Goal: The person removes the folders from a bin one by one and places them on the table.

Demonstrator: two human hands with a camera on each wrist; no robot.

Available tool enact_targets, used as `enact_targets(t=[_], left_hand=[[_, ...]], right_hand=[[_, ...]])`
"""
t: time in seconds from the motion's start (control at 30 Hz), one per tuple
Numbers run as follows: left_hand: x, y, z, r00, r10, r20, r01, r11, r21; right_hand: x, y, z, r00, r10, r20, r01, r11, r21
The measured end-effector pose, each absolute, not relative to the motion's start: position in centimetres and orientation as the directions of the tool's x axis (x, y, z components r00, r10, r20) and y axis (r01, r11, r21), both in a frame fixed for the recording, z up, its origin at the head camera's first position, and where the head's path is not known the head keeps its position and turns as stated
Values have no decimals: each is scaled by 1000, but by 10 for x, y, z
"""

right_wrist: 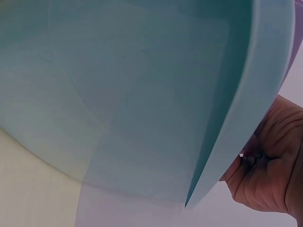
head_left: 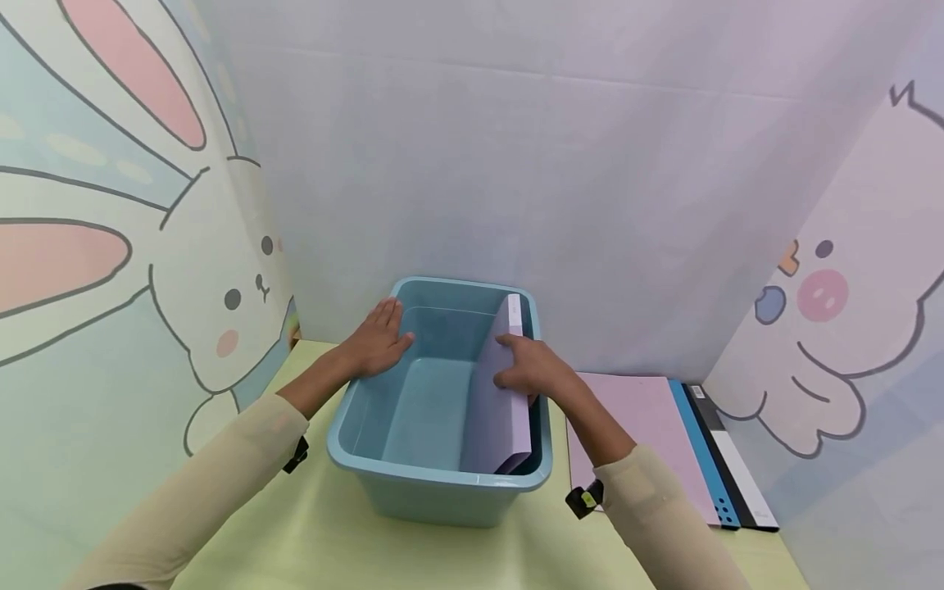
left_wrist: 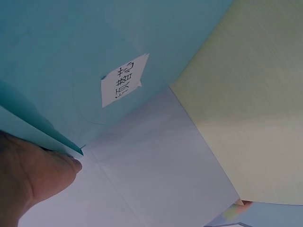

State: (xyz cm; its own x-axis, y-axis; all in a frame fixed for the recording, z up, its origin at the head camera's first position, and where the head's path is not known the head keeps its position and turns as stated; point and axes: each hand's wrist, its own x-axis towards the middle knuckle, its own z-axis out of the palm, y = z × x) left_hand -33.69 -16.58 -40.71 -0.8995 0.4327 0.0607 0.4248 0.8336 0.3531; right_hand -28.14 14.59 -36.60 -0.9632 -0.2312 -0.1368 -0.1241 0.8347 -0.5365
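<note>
A blue plastic basin (head_left: 435,471) stands on the table. Inside, along its right wall, a purple file folder (head_left: 494,410) is upright on its long edge. My right hand (head_left: 537,369) grips the folder near the middle of its top side; the fingers beyond it are partly hidden. My left hand (head_left: 374,344) rests on the basin's left rim with fingers fairly straight. In the left wrist view, the basin's outer wall (left_wrist: 57,61) bears a paper label (left_wrist: 124,81) with handwriting. The right wrist view shows the right hand (right_wrist: 270,165) beyond the rim (right_wrist: 265,71).
To the right of the basin lie several flat folders: a pink one (head_left: 642,434), a blue one (head_left: 708,455), and black and white ones (head_left: 745,475) at the far right. The pale yellow table (head_left: 310,541) is bordered by a cloth wall (head_left: 487,180) behind and cartoon-printed sides.
</note>
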Motion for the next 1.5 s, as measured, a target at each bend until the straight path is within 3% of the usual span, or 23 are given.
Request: enact_targets(t=[0.53, 0.83, 1.5], left_hand=[[-340, -168, -410, -901, 431, 56, 420, 829, 369], [-343, -169, -413, -897, 437, 61, 427, 825, 371], [-344, -171, -415, -899, 432, 70, 427, 829, 361]], right_hand=[[-280, 161, -354, -975, -222, -3, -177, 784, -595], [-278, 186, -346, -979, -201, 27, -163, 706, -689], [-266, 258, -342, -979, -165, 119, -170, 339, -925]])
